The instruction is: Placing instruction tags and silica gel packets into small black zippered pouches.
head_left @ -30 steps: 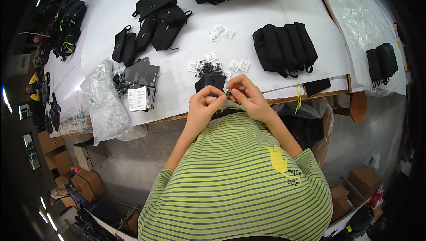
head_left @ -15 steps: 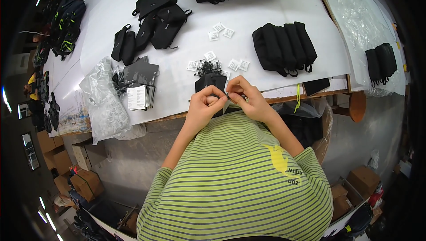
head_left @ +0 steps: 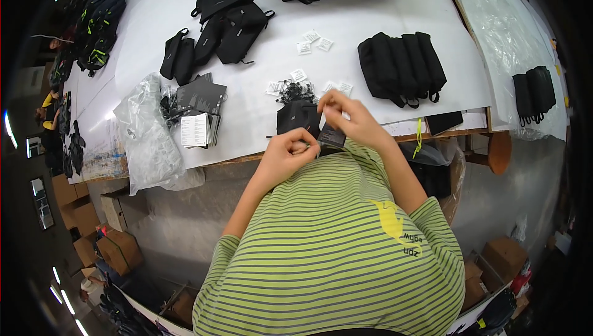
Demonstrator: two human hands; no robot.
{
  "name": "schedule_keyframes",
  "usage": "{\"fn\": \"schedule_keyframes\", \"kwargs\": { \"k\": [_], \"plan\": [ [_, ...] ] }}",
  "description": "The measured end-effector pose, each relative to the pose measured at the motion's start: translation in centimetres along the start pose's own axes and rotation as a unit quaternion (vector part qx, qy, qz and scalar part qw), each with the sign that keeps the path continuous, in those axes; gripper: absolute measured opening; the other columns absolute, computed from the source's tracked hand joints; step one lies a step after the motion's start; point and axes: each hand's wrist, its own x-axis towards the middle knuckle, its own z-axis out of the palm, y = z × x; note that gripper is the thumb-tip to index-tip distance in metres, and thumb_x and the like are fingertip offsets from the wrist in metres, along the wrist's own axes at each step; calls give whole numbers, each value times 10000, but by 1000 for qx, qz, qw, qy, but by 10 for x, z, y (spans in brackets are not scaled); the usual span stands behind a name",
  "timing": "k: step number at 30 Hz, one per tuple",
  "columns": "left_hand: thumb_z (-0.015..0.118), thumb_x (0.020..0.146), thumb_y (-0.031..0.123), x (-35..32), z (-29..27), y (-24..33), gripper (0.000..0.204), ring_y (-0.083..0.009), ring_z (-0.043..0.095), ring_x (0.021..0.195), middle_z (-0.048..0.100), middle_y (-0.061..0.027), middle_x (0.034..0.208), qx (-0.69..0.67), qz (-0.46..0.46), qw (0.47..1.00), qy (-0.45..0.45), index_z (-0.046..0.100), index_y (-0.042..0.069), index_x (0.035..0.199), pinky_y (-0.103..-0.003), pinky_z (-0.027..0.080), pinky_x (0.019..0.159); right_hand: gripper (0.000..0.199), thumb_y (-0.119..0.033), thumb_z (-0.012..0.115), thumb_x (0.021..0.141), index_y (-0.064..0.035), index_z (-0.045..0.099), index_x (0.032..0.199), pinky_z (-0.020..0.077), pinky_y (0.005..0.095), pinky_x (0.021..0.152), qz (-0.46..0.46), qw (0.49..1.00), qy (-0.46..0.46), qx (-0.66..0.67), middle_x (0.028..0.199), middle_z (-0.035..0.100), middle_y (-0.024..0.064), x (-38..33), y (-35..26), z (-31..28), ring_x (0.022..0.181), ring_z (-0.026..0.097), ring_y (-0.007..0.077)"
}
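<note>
Close to my body at the table's front edge, a black pouch (head_left: 297,117) lies between and just beyond my hands. My left hand (head_left: 288,156) is closed in a pinch at the pouch's near side; what its fingertips hold is too small to make out. Slightly higher and to the right, my right hand (head_left: 353,121) has its fingers curled in, and whatever they grip is hidden. A black printed card tag (head_left: 332,136) shows just below the right fingers. Beyond the pouch sits a small heap of black cords (head_left: 296,92).
Small white packets (head_left: 304,47) lie around the cords and farther back. To the left are stacked tags (head_left: 196,131), a clear plastic bag (head_left: 148,138) and black bags (head_left: 231,24). Black pouches (head_left: 403,67) stand in a row at right. Cardboard boxes (head_left: 119,251) are on the floor.
My hands, which were pinched together, have come apart. The right hand has moved up and right, and the black card tag now shows beneath it. The view has shifted slightly.
</note>
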Motion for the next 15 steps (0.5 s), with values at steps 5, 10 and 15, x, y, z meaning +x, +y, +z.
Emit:
{"fn": "schedule_keyframes", "kwargs": {
  "k": [5,10,15],
  "plan": [
    [642,805,98,-6,21,13,95,-53,259,472,269,33,482,155,53,983,-87,599,18,830,-238,242,472,492,-364,671,728,-82,568,1119,401,400,897,-116,903,-42,-412,1069,565,154,39,23,13,1051,496,325],
    [652,809,121,-9,17,11,112,-73,267,483,285,35,491,156,57,983,-76,602,23,826,-244,272,490,510,-392,700,676,-98,608,1083,429,390,867,39,821,-151,-549,1090,564,154,53,25,30,1049,509,325],
    [635,825,169,-2,13,-13,187,-176,528,713,515,-73,788,61,176,980,77,597,49,964,-276,423,621,413,-306,656,733,-50,622,1055,465,358,820,71,907,-155,-384,984,642,143,54,52,6,909,602,278]
  ]
}}
